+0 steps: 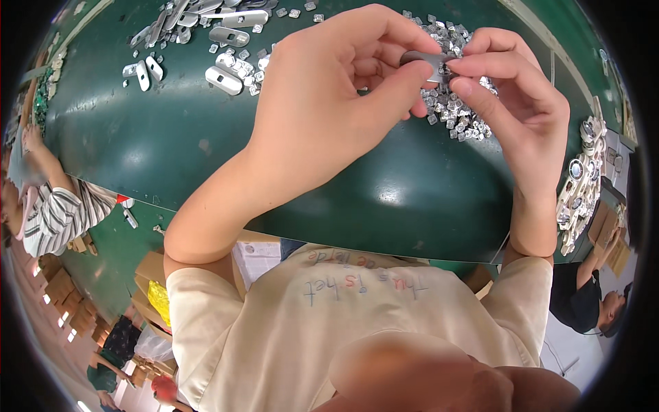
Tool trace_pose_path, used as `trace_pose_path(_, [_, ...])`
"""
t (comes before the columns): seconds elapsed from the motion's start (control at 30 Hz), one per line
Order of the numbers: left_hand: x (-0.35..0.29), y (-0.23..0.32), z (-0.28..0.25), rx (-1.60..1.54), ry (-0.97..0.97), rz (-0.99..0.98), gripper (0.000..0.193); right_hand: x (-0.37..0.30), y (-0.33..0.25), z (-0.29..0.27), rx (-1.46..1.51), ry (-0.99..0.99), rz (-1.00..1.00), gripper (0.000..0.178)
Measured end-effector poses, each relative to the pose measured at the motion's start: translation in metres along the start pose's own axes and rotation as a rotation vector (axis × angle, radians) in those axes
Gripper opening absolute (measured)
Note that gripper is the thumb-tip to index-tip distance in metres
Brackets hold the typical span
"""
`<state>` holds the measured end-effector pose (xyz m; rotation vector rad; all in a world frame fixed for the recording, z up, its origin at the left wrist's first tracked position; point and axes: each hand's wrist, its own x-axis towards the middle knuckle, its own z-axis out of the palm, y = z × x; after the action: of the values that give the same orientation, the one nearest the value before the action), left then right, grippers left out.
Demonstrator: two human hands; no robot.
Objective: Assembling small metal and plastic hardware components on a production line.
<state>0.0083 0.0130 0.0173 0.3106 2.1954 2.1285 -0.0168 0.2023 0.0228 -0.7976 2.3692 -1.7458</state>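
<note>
My left hand (336,99) pinches a small silver metal plate (439,71) between thumb and fingers, above the far part of the table. At the plate's right end, the thumb and fingers of my right hand (525,103) close on a tiny part, mostly hidden by the fingertips. Beneath and behind both hands spreads a heap of small square metal pieces (458,120). Left of my left hand lie rounded oblong metal plates (224,80), with more small square pieces beside them.
The green tabletop (384,196) curves around me. More oblong plates (233,18) lie at its far left. White parts with round silver centres (576,185) are bunched at the right edge. A co-worker in a striped top (65,213) sits at the left, another in black (580,299) at the right.
</note>
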Motion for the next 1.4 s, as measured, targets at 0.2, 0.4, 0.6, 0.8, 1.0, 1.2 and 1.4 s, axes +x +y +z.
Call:
trace_pose_path(0.2, [-0.003,-0.008,-0.001,-0.051,-0.018,0.064,0.019,0.000,0.004,0.010,0.553,0.042,0.242,0.019])
trace_pose_path(0.4, [-0.003,-0.005,0.007,-0.091,-0.006,0.071,0.028,-0.006,-0.001,0.011,0.538,0.085,0.248,0.017])
trace_pose_path(0.6, [0.008,-0.010,0.007,-0.099,0.063,-0.108,0.028,0.003,0.013,-0.009,0.230,0.030,0.113,0.042])
trace_pose_path(0.8, [-0.007,-0.003,0.018,-0.130,0.057,-0.129,0.024,-0.040,0.066,-0.211,-1.375,0.241,0.227,0.039])
trace_pose_path(1.0, [-0.008,-0.003,0.017,-0.127,0.008,-0.177,0.024,-0.105,0.092,-0.284,-1.306,0.039,0.567,0.034])
trace_pose_path(1.2, [-0.006,-0.010,0.021,-0.210,-0.048,-0.214,0.025,-0.082,0.049,-0.228,-0.403,0.529,0.250,0.038])
trace_pose_path(1.4, [-0.006,-0.018,0.028,-0.223,-0.141,-0.153,0.027,-0.057,0.027,-0.127,0.861,0.250,0.395,0.049])
